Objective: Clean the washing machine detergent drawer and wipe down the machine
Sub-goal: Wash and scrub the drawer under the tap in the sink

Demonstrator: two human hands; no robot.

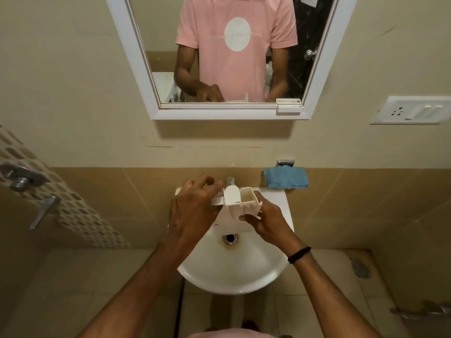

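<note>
I hold the white detergent drawer [240,200] over the white washbasin [234,269], just in front of the tap [230,180]. My left hand [192,208] grips the drawer's left end, fingers curled over it near the tap. My right hand [264,222] pinches the drawer's lower right corner from below. The drawer's open compartments face up and toward me. A blue cloth [286,181] lies on the ledge to the right of the basin.
A white-framed mirror [229,57] hangs above the basin and reflects a person in a pink shirt. A socket plate [412,109] is on the right wall. Shower valves [22,178] sit on the left wall. The basin drain [229,238] is uncovered.
</note>
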